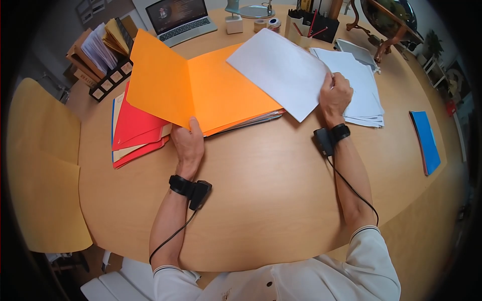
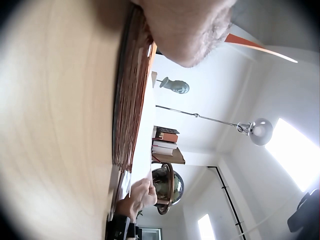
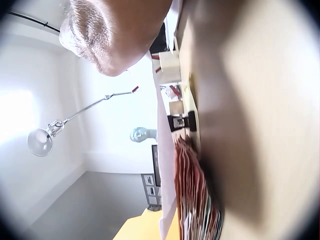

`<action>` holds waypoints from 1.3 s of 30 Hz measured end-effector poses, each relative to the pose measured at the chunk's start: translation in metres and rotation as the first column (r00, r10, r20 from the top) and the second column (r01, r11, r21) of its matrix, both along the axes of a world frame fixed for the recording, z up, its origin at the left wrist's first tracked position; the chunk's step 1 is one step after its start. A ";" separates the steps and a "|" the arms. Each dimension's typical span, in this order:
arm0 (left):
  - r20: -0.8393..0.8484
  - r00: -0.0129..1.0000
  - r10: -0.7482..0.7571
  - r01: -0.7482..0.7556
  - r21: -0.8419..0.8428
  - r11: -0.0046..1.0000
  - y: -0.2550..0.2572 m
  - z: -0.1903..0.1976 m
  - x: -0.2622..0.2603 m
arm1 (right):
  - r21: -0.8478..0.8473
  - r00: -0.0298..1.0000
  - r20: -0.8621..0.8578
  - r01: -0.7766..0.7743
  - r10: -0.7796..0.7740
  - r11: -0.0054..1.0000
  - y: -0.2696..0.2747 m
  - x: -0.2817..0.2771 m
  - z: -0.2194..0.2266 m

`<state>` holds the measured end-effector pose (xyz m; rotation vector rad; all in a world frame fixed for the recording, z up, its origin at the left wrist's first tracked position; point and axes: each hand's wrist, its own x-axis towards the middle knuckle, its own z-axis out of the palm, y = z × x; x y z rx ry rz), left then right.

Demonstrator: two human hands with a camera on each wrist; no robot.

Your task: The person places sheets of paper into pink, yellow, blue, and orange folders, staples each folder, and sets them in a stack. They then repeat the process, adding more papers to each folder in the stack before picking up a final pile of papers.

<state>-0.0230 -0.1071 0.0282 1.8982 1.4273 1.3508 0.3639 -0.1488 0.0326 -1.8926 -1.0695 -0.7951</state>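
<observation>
"Two hands at work over the counter (image 1: 261, 195). In the head view, the left hand (image 1: 188, 144) pinches the raised cover of the orange folder (image 1: 221, 85); the right hand (image 1: 337, 95) grips white paper (image 1: 281, 70) across the folder's right edge."

"Any danger?"

"If the cover slipped from that thumb, it could flop onto the paper and crease it."

"And the containers?"

"The folder's open. The black rack (image 1: 109, 84) holds envelopes and files (image 1: 100, 50); the black organiser (image 1: 329, 30), red pencils (image 1: 313, 22)."

"From the left wrist?"

"A stack (image 2: 132, 105) of layered edges beneath the folder. A tug might slide them apart."

"Right wrist?"

"The paper sits close above those edges; dipping low, it might catch and buckle."
</observation>
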 end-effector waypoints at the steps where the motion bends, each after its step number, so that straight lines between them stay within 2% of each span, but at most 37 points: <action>1: 0.001 1.000 -0.001 0.001 0.000 1.000 0.000 0.000 0.001 | 0.002 0.997 0.051 0.065 -0.065 0.998 -0.003 0.009 0.001; 3: -0.009 1.000 0.010 -0.010 -0.008 1.000 -0.002 0.002 0.001 | -0.018 0.994 0.046 0.101 -0.100 0.995 -0.010 0.024 0.003; 5: -0.022 1.000 0.015 -0.015 0.002 1.000 0.002 -0.004 -0.002 | -0.059 0.970 0.082 0.234 -0.229 0.970 -0.018 0.038 0.005; 7: -0.034 0.999 0.020 -0.020 0.013 1.000 0.004 -0.008 -0.004 | -0.072 0.964 0.034 0.266 -0.264 0.961 -0.025 0.052 0.006; 9: -0.043 0.999 0.027 -0.031 -0.086 0.996 0.002 -0.005 -0.004 | -0.038 0.925 0.006 0.379 -0.379 0.925 -0.031 0.070 0.002; 10: -0.043 0.999 0.027 -0.031 -0.086 0.996 0.003 -0.006 -0.003 | -0.080 0.914 -0.031 0.402 -0.406 0.912 -0.036 0.080 0.000; 12: 0.006 0.999 0.044 -0.044 0.060 0.997 0.004 -0.009 -0.002 | -0.095 0.894 -0.084 0.432 -0.440 0.897 -0.045 0.091 -0.001; 14: -0.005 0.999 0.038 -0.038 0.061 0.997 0.004 -0.008 -0.003 | -0.115 0.858 -0.181 0.466 -0.480 0.877 -0.054 0.096 -0.001; 16: -0.017 0.999 0.032 -0.030 0.062 0.998 0.004 -0.007 -0.003 | -0.124 0.838 -0.211 0.487 -0.503 0.864 -0.060 0.099 0.000; 18: 0.011 1.000 0.003 -0.004 0.133 0.991 0.003 -0.003 0.000 | -0.135 0.815 -0.241 0.509 -0.526 0.850 -0.065 0.102 0.000; 21: 0.019 1.000 -0.001 -0.001 0.109 0.994 0.002 -0.002 0.001 | -0.140 0.794 -0.282 0.522 -0.539 0.842 -0.068 0.101 0.004; 23: 0.021 1.000 0.004 -0.006 0.099 0.995 0.003 -0.003 0.000 | -0.239 0.763 -0.328 0.503 -0.557 0.830 -0.069 0.100 0.008; 24: 0.024 1.000 0.009 -0.011 0.088 0.996 0.004 -0.004 0.000 | -0.239 0.763 -0.328 0.503 -0.557 0.831 -0.069 0.101 0.005; 26: 0.019 1.000 0.023 -0.024 0.103 0.994 0.005 -0.004 0.000 | -0.023 0.789 -0.126 0.604 -0.601 0.797 -0.066 0.103 -0.002; 27: 0.016 0.999 0.036 -0.037 0.118 0.992 0.005 -0.003 0.000 | -0.022 0.789 -0.127 0.603 -0.601 0.797 -0.065 0.104 -0.002; 30: 0.020 0.998 0.063 -0.065 0.120 0.991 -0.004 0.007 0.004 | 0.039 0.813 -0.068 0.582 -0.579 0.812 -0.061 0.108 0.000; 32: 0.000 0.999 0.037 -0.037 0.123 0.992 -0.002 0.006 0.001 | 0.213 0.893 0.046 0.428 -0.447 0.878 -0.055 0.108 0.001; 33: -0.019 1.000 0.012 -0.010 0.125 0.992 -0.001 0.006 0.000 | 0.214 0.894 0.045 0.428 -0.447 0.878 -0.052 0.109 0.003; 35: -0.024 1.000 0.012 -0.009 0.155 0.988 -0.002 0.008 0.000 | 0.305 0.955 0.145 0.207 -0.260 0.930 -0.048 0.105 0.009; 36: -0.028 1.000 0.012 -0.006 0.184 0.983 -0.002 0.009 0.001 | 0.306 0.955 0.145 0.206 -0.259 0.930 -0.045 0.100 0.013; 38: 0.009 1.000 0.009 -0.011 0.151 0.989 -0.001 0.007 0.001 | 0.391 1.000 0.023 -0.008 -0.001 0.920 -0.037 0.083 0.020; 39: 0.046 0.999 0.007 -0.012 0.116 0.993 -0.001 0.007 0.001 | 0.391 1.000 0.023 -0.008 -0.001 0.920 -0.034 0.073 0.024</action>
